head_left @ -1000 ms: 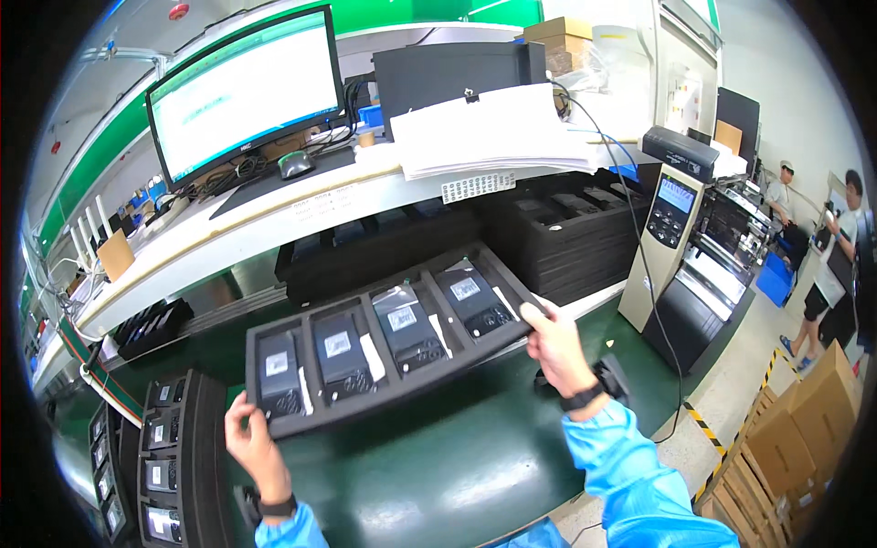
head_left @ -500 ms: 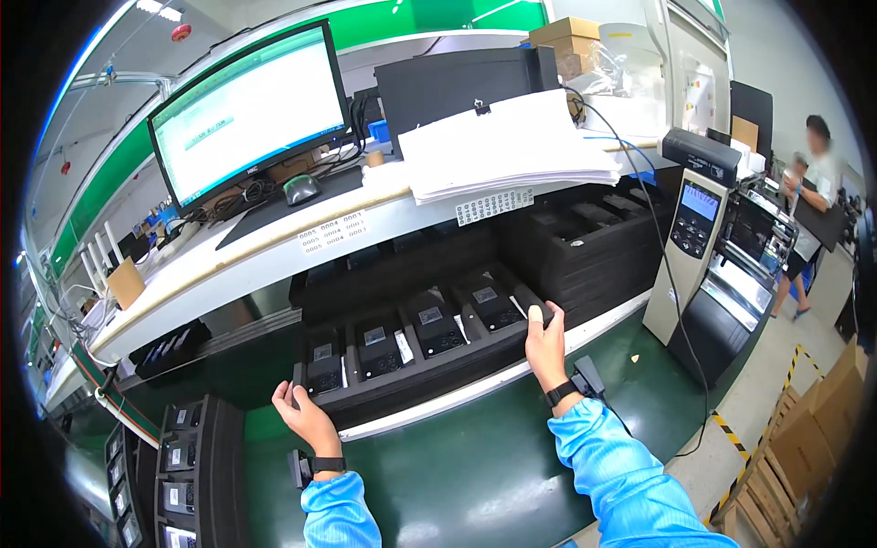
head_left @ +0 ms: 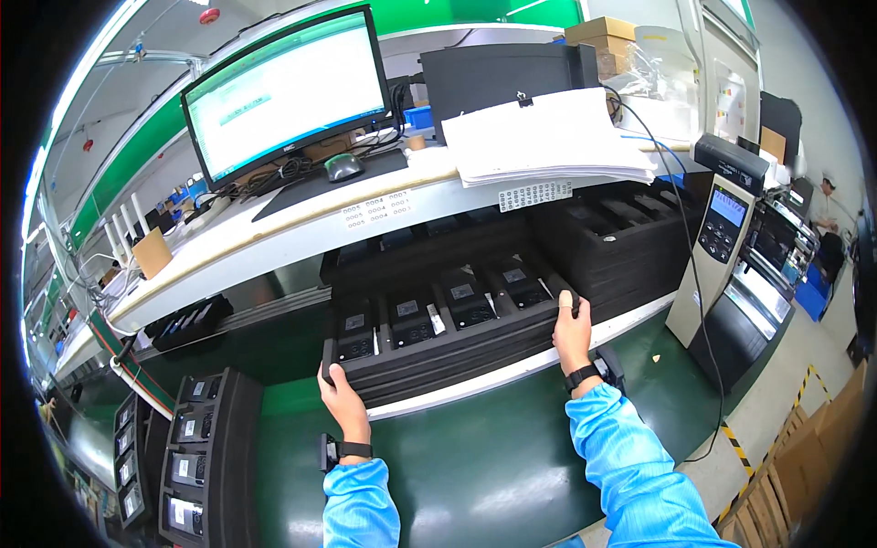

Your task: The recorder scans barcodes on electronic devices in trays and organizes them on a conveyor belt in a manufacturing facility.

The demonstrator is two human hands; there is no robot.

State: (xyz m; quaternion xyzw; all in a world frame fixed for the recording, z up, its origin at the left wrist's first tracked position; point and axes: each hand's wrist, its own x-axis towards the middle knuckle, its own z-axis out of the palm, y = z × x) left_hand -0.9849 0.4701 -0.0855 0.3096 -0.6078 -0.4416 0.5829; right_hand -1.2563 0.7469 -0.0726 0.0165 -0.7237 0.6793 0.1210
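A black foam tray (head_left: 429,360) lies on top of a stack of similar trays on the shelf below the desk. Flat black devices (head_left: 471,310) with small pale labels sit in its slots, some with a white strip beside them. My left hand (head_left: 347,402) grips the tray's near left corner, its thumb on the front and the other fingers partly hidden behind the end. At the right end my right hand (head_left: 572,338) closes around the corner, thumb on top. Both hands wear dark wristbands below the palm.
Beside it on the right stands another stack of black trays (head_left: 612,260). A label printer (head_left: 713,247) with a hanging cable is further right. Above are a monitor (head_left: 292,100), a mouse (head_left: 343,167) and a paper stack (head_left: 548,146). Filled trays (head_left: 219,457) stand at lower left.
The scene has shifted right in the picture as the view turned. My left hand has closed more firmly round the tray's left corner; my right hand stays on the right end.
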